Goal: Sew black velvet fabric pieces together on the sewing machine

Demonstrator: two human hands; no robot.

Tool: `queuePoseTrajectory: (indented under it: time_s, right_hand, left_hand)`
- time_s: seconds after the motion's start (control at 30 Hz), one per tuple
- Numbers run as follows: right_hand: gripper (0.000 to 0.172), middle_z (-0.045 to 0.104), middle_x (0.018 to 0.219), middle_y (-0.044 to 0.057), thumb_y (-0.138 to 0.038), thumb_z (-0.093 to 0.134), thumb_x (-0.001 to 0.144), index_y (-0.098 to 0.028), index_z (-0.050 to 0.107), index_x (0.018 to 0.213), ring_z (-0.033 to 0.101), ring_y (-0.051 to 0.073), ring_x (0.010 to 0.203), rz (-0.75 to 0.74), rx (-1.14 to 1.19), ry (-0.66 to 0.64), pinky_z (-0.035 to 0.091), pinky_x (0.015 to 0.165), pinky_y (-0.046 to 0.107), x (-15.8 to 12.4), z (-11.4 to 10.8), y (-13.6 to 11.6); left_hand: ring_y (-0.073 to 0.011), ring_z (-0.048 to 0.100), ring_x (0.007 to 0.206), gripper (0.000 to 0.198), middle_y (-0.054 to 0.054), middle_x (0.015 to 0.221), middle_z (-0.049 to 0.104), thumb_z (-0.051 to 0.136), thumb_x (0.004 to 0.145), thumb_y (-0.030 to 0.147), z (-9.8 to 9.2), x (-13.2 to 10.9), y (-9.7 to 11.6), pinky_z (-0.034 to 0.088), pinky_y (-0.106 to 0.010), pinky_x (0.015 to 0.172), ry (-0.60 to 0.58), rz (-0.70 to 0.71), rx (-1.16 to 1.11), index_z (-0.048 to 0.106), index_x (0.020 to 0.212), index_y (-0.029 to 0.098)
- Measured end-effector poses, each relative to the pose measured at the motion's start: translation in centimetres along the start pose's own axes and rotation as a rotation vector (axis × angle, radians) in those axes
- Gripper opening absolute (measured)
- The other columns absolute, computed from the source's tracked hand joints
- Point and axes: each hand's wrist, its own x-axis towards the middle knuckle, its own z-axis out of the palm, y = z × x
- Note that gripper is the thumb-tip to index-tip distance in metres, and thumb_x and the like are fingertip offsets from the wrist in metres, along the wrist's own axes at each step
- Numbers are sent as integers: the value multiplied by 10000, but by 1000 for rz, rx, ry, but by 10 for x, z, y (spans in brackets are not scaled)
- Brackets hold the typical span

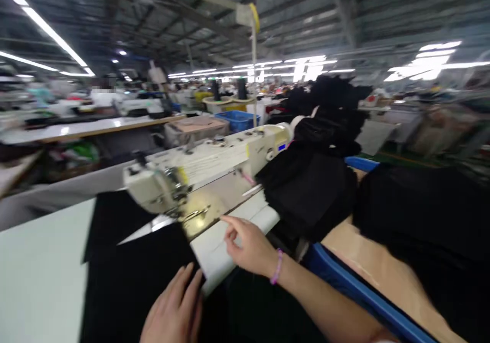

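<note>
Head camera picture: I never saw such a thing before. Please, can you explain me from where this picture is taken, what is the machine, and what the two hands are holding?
This picture comes from a camera worn on a person's head, looking forward and down, so the two hands are that person's own. The machine is a cream-white industrial sewing machine, set on a pale table. A flat black cloth lies on the table in front of it. The left hand rests on this cloth, and the right hand, with a pink bracelet, reaches beside the machine with open fingers. Neither hand clearly grips anything. To the right are piles of black fabric and a blue-rimmed bin. Behind is a large factory hall with more work tables.
</note>
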Motion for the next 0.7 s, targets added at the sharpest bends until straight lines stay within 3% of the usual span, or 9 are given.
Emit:
queuePoseTrajectory:
  time_s: [0.1,0.2,0.47,0.7]
  right_hand:
    - [522,687,1063,68,-34,501,769,-172,540,1271,626,202,1027,-38,140,-99,493,975,387,-32,25,5]
    - [466,658,1153,100,-42,510,789,-185,565,1229,577,243,1114,-114,170,-166,457,1012,464,-47,32,2]
    - [177,680,1030,72,-154,525,966,-196,621,1108,596,219,987,-315,90,-194,491,892,402,-41,43,-3]
    - [159,682,914,64,-208,485,1013,-188,641,1030,587,215,854,-488,-29,-196,493,768,367,-30,50,-2]
  left_hand:
    - [-319,652,1198,397,-161,1331,662,495,904,155,-16,-6,15,594,-440,924,-106,-11,191,604,1285,145]
    - [-317,644,1219,441,-173,1341,659,480,856,74,-19,3,27,596,-436,928,-185,-27,254,597,1279,115]
    - [-310,676,1170,296,-212,1265,696,439,899,48,-18,3,28,609,-396,882,-135,37,309,624,1131,52]
    - [-287,674,1179,419,-181,1291,687,360,860,-11,-7,-5,17,596,-378,857,-141,78,370,643,1148,100]
